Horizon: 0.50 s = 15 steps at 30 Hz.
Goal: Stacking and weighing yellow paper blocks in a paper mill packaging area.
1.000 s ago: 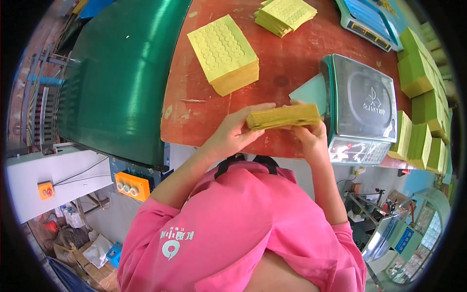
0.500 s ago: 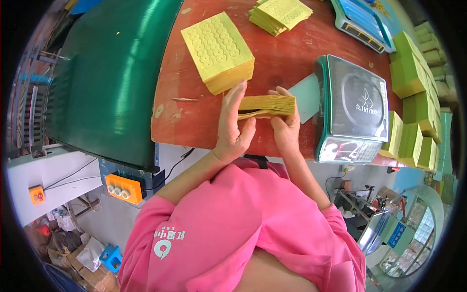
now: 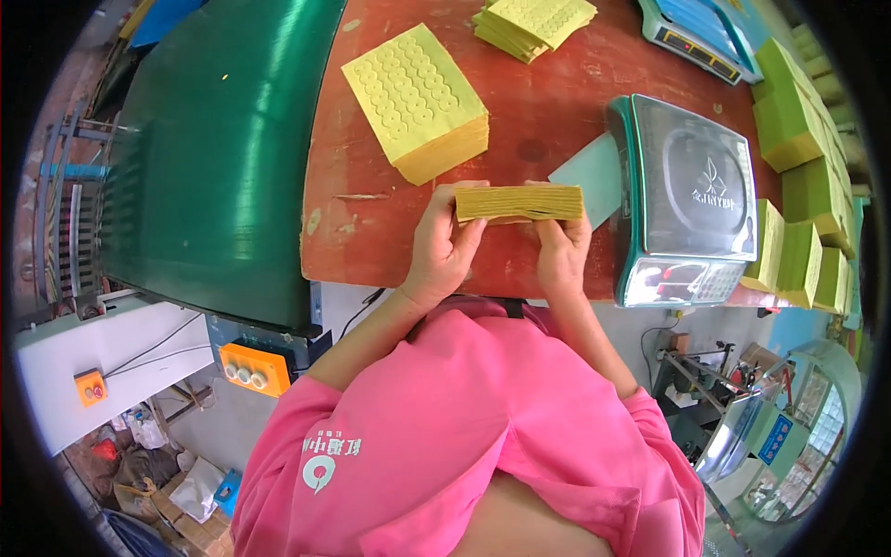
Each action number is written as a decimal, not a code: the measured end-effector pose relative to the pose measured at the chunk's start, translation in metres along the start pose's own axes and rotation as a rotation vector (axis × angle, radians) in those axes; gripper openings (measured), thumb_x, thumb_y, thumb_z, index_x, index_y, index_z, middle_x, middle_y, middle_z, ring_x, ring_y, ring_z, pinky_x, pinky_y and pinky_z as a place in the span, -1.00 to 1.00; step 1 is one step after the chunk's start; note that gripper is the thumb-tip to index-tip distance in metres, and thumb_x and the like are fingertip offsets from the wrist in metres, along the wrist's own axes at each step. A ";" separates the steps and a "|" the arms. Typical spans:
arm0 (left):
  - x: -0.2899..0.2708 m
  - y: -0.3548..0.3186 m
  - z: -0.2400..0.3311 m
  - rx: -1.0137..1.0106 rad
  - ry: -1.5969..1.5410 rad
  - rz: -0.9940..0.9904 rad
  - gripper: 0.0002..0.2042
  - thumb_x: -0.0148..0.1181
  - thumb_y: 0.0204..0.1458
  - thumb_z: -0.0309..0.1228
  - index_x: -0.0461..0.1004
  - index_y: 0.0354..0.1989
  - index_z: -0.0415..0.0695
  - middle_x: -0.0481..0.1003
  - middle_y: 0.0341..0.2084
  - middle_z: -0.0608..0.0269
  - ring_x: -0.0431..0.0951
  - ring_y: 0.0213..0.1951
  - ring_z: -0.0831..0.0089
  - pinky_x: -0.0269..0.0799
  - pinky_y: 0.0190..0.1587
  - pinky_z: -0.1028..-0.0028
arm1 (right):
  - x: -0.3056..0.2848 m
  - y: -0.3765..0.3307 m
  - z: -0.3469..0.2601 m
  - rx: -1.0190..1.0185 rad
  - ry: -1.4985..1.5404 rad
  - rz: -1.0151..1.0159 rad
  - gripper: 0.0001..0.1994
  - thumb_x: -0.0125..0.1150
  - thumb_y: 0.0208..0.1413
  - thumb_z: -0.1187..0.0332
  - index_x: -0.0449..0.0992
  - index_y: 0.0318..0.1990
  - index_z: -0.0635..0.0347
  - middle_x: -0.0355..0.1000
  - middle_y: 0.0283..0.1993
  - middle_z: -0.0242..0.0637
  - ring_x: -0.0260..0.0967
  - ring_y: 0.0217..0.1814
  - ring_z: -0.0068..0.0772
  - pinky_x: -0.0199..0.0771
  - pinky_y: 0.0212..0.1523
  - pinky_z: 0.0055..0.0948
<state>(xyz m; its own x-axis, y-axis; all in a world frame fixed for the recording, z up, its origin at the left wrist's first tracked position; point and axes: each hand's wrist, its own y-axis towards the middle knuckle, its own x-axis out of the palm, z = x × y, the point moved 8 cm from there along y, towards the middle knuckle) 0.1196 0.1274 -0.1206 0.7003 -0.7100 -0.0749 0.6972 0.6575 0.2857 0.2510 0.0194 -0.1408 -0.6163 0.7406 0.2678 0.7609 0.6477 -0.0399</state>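
Observation:
Between my hands a stack of yellow paper sheets (image 3: 520, 202) is held on edge above the table's near side, its layered edges facing me. My left hand (image 3: 444, 246) grips the left end, thumb on the near side. The right hand (image 3: 562, 251) is closed round the right end, its thumb pressed below the edges. Just beyond, to the left, a taller block of yellow paper (image 3: 418, 102) lies on the table, its top sheet embossed with rows of round coin-like shapes. A smaller, uneven pile of the same paper (image 3: 534, 26) lies at the far side.
The red table (image 3: 362, 232) bears a scale with a clear cover (image 3: 691, 176) on the right, a pale green sheet (image 3: 591, 176) beside it. A blue-topped scale (image 3: 701, 37) stands far right, near stacked yellow-green paper blocks (image 3: 817, 195). A green conveyor belt (image 3: 213, 158) adjoins the left.
Both hands have squared up the paper stack; its sheets, fanned and gapped before, now sit level and tight. The stack has shifted slightly right, and the view has moved a little.

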 end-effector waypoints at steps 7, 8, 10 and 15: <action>-0.012 -0.005 -0.040 -0.113 0.141 -0.154 -0.71 0.18 0.11 -0.57 0.39 0.02 -0.25 0.50 -0.11 0.13 0.50 -0.05 0.46 0.42 -0.01 0.48 | -0.013 -0.003 0.012 -0.155 -0.196 -0.005 -0.80 0.02 0.14 0.61 0.42 -0.09 0.28 0.41 -0.20 -0.37 0.33 -0.16 -0.61 0.39 -0.10 -0.54; -0.017 -0.006 -0.048 -0.196 -0.017 -0.139 -0.69 0.19 0.10 -0.58 0.39 0.04 -0.24 0.50 -0.08 0.17 0.50 -0.04 0.46 0.41 0.01 0.49 | -0.012 -0.003 0.009 -0.097 -0.324 -0.018 -0.78 0.04 0.10 0.59 0.42 -0.08 0.29 0.42 -0.23 -0.30 0.35 -0.18 -0.55 0.40 -0.13 -0.51; -0.021 0.002 -0.046 -0.315 -0.177 -0.121 -0.64 0.20 0.09 -0.57 0.39 0.09 -0.19 0.49 -0.02 0.23 0.50 -0.02 0.46 0.42 0.06 0.46 | -0.005 -0.006 -0.018 -0.125 -0.511 -0.040 -0.69 0.10 -0.01 0.53 0.41 -0.05 0.30 0.43 -0.29 -0.11 0.41 -0.24 -0.34 0.41 -0.19 -0.41; 0.001 -0.016 -0.052 -0.728 -0.668 -0.201 -0.60 0.22 0.10 -0.43 0.37 0.13 -0.16 0.48 0.01 0.22 0.49 0.04 0.39 0.43 0.10 0.31 | 0.022 -0.027 -0.111 -0.200 -0.532 -0.347 -0.56 0.25 0.00 0.35 0.42 0.04 0.35 0.44 -0.15 -0.08 0.44 -0.18 -0.23 0.44 -0.18 -0.34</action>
<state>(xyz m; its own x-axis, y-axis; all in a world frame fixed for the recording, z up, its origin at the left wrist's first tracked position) 0.1171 0.1296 -0.1748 0.4855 -0.6736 0.5573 0.8734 0.3458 -0.3429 0.2394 -0.0015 -0.0271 -0.8093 0.5158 -0.2810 0.4919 0.8566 0.1558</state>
